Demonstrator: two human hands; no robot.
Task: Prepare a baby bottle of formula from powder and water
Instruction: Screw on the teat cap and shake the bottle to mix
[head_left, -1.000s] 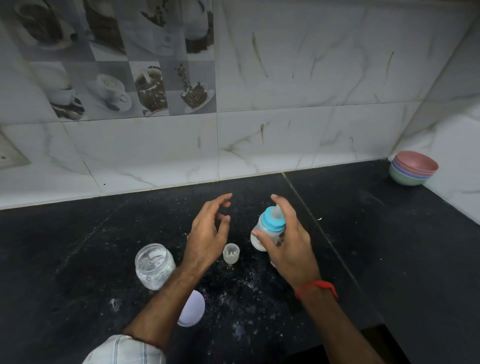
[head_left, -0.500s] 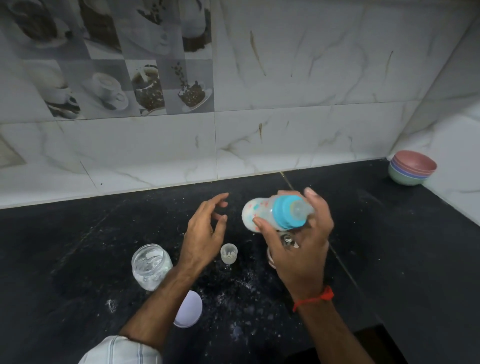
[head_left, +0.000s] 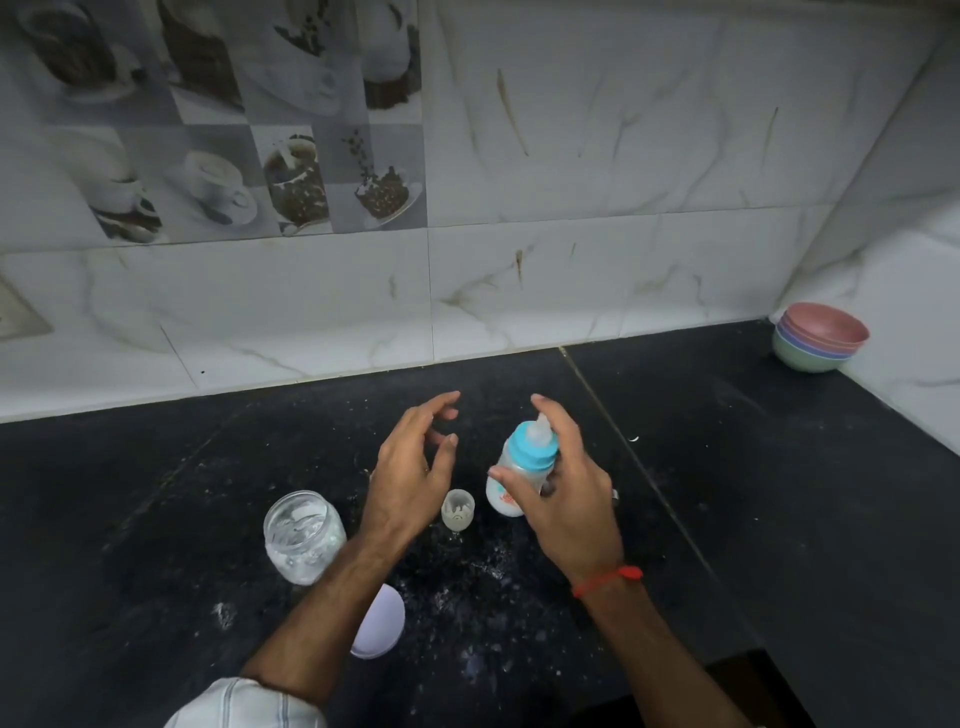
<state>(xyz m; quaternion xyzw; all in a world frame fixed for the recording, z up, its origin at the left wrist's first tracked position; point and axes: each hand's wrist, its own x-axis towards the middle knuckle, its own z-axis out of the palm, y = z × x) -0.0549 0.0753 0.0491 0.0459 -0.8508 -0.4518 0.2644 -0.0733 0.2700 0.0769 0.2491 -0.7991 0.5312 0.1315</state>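
My right hand (head_left: 566, 499) grips a small baby bottle (head_left: 519, 470) with a blue collar and clear teat, held nearly upright above the black counter (head_left: 779, 493). My left hand (head_left: 410, 467) hovers open just left of it, fingers spread, holding nothing. A small clear cap (head_left: 457, 510) stands on the counter between the hands. An open glass jar (head_left: 304, 535) with white powder at its bottom sits to the left, beside my left forearm. Its white lid (head_left: 382, 623) lies flat nearer to me, partly hidden by that arm.
White powder is spilled over the counter in front of me. A stack of coloured bowls (head_left: 818, 338) sits in the far right corner. Tiled walls close off the back and right sides. Something metallic peeks out from under my right hand.
The bottle swung from upright to lying sideways and back to nearly upright in my right hand. My left hand stayed open beside it.
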